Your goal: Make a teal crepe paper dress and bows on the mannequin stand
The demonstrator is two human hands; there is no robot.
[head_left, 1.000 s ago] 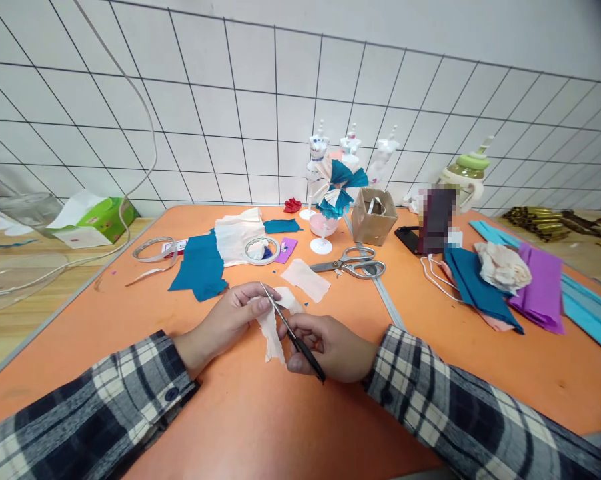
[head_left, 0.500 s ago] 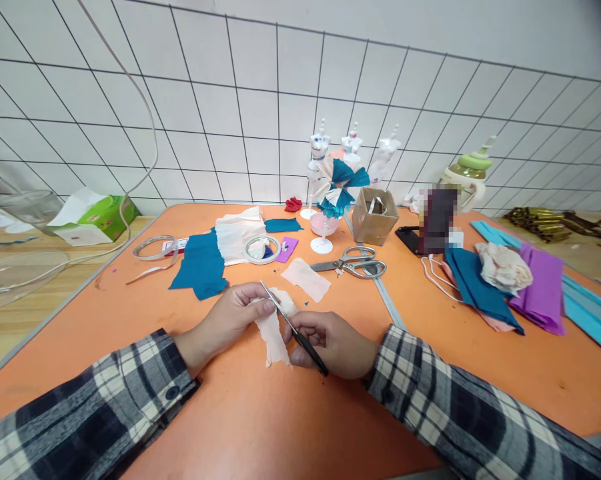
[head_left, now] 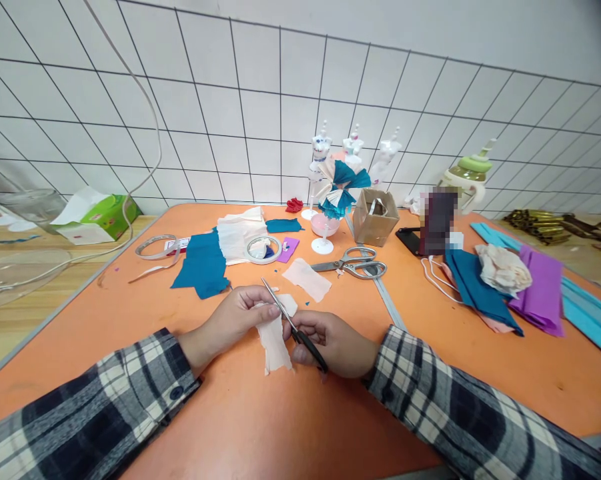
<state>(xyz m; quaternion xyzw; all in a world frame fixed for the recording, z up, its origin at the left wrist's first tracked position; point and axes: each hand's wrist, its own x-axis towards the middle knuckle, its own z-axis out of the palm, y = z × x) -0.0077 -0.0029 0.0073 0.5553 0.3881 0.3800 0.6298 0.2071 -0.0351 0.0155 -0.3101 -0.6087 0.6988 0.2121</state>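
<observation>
One pale crepe-paper strip point(head_left: 274, 345) is trailing toward you from your left hand point(head_left: 233, 317), above the near middle of the orange table point(head_left: 220, 420). Your left thumb and fingers are pinching its upper end. Your right hand point(head_left: 337, 341) is curling round the handles of the black-handled scissors point(head_left: 306, 345); which fingers are sitting inside the loops, cannot tell. Its narrow blades are slanting up and leftward, crossing the paper beside your left thumb.

Just beyond, a loose pale rectangle point(head_left: 307, 280) is lying flat, with the all-metal scissors point(head_left: 344, 265) resting at its right. Farther left, a tape roll point(head_left: 263, 261) is lying by a teal paper sheet point(head_left: 203, 263). Toward the back, a teal-and-cream pleated paper piece point(head_left: 347, 177) is standing beside a brown box point(head_left: 373, 227). At far right, a crumpled cream paper rosette point(head_left: 503, 270) is resting on folded papers.
</observation>
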